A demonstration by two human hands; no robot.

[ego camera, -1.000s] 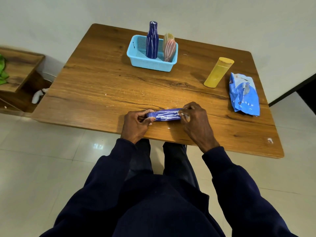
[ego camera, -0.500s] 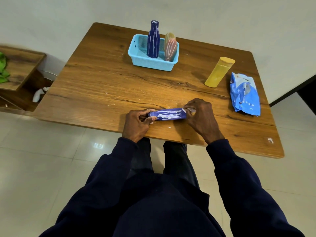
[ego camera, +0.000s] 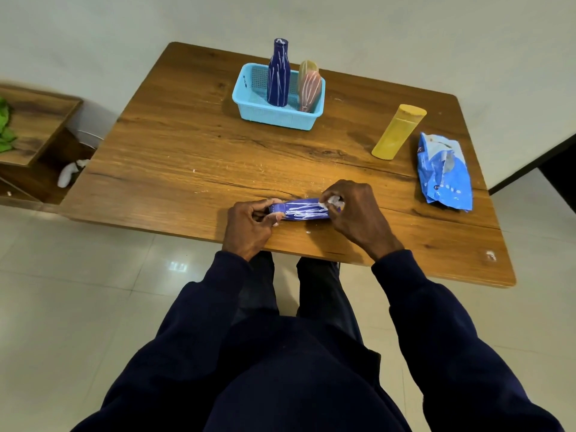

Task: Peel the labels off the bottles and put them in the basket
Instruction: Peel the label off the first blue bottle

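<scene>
Fingers of left hand (ego camera: 249,224) curled round blue bottle (ego camera: 305,211), right hand (ego camera: 358,213) pinching its label (ego camera: 333,200)

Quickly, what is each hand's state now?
Left hand: closed, gripping one end of the blue bottle.
Right hand: closed, pinching a white scrap at its other end.

A wooden table (ego camera: 187,151) was set against a pale wall (ego camera: 93,32) on a glossy tiled floor (ego camera: 78,307). A crumpled blue packet (ego camera: 444,173) was left near its right edge. Off to the left, a low wooden shelf (ego camera: 37,120) was parked, something green (ego camera: 4,129) dumped on top and a white thing (ego camera: 69,173) tucked inside.
</scene>
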